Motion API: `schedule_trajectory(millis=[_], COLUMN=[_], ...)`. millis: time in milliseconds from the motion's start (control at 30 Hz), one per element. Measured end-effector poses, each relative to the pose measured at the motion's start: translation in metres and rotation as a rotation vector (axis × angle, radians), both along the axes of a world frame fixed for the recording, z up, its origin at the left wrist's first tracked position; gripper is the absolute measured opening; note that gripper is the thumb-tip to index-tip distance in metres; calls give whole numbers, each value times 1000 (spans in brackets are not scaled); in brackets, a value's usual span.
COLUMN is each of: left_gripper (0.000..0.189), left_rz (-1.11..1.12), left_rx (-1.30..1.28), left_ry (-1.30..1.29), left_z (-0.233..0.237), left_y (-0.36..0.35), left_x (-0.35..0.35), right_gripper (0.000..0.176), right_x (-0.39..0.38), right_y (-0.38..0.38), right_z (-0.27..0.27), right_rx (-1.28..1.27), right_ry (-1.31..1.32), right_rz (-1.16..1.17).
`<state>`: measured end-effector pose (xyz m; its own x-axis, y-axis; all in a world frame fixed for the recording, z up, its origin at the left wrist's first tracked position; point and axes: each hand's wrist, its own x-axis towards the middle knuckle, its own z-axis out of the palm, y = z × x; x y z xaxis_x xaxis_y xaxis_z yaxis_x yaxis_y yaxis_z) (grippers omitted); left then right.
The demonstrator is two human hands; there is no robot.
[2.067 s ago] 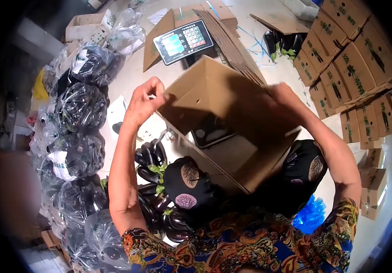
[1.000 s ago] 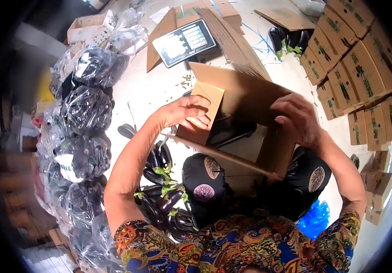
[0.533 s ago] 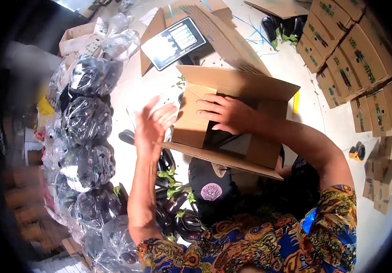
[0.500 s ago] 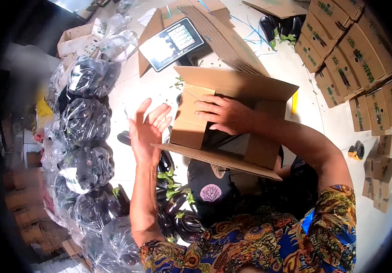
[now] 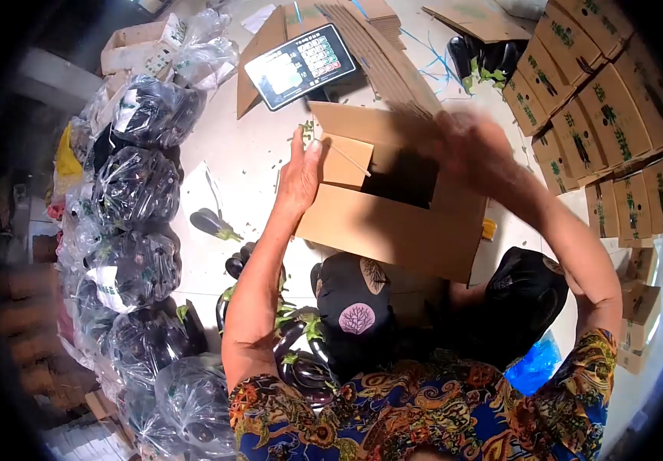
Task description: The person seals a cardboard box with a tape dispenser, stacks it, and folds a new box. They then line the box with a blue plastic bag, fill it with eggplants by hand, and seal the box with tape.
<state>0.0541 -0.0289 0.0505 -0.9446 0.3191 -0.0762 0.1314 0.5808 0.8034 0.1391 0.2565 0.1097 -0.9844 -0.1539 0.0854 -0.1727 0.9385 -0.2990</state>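
An open cardboard box (image 5: pixel 389 224) sits in front of my knees, with its near long flap sloping toward me. Shadow darkens much of its inside. My left hand (image 5: pixel 300 175) grips the box's left end, thumb along the edge and fingers around the outside. At the right end, my right hand (image 5: pixel 473 152) is smeared by motion, its fingers too blurred to make out. Loose eggplants (image 5: pixel 304 369) with green stems lie beside my left knee. Another eggplant (image 5: pixel 214 223) rests alone on the floor left of my left forearm.
Plastic bags of eggplants (image 5: pixel 135 192) form a row on the left. A digital scale (image 5: pixel 300 66) stands beyond the box beside flattened cardboard (image 5: pixel 381 58). Printed cartons (image 5: pixel 608 107) are stacked at right. More eggplants (image 5: pixel 485 58) lie at the back, near blue strapping.
My left hand has gone from open in the air to gripping the box's left end. My right hand has moved from the left inner flap to the right end. The near flap now slopes more toward me.
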Motion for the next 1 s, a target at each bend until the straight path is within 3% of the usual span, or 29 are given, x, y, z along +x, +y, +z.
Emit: schedule_trajectory(millis=[67, 100, 200, 267, 433, 467, 533, 700, 733, 800, 867, 933, 967, 1000], left_gripper=[78, 76, 68, 67, 78, 67, 47, 29, 27, 24, 24, 24, 24, 24], left_rz=[81, 98, 151, 164, -191, -233, -376, -294, -302, -279, -268, -268, -260, -248], left_rx=[92, 158, 389, 632, 326, 220, -83, 1, 3, -22, -20, -35, -49, -54], left_ry=[31, 38, 73, 25, -189, -115, 304, 446, 489, 491, 435, 384, 364, 349], left_z=[-6, -3, 1, -6, 11, 2, -15, -28, -34, -27, -22, -13, -8, -3], left_y=[-1, 0, -2, -13, -4, 2, 12, 6, 2, -2, 1, 13, 15, 16], left_x=[-6, 0, 6, -2, -30, -35, -29, -32, -38, -35, -33, -27, -26, -23], right_gripper=[53, 62, 84, 87, 84, 83, 80, 55, 36, 29, 27, 26, 31, 36], right_x=[25, 28, 50, 55, 58, 58, 58, 35, 26, 32, 46, 68, 79, 97], right_y=[-26, -38, -52, -55, -52, -53, -53, -26, -8, 30, 74, 111, 136, 149], right_z=[10, 9, -53, -58, -60, -61, -60, -62, -67, -57, -50, -72, -119, -154], right_rx=[-90, 46, 133, 65, 46, 58, 49, -151, -344, -751, -539, -453, -336, -448], right_ry=[45, -84, 200, 151, 114, 120, 136, -6, 10, 32, 102, -121, -158, -284], right_rz=[59, 17, 232, 248, 323, 321, 328, 413, 281, 23, -176, -454, -551, -534])
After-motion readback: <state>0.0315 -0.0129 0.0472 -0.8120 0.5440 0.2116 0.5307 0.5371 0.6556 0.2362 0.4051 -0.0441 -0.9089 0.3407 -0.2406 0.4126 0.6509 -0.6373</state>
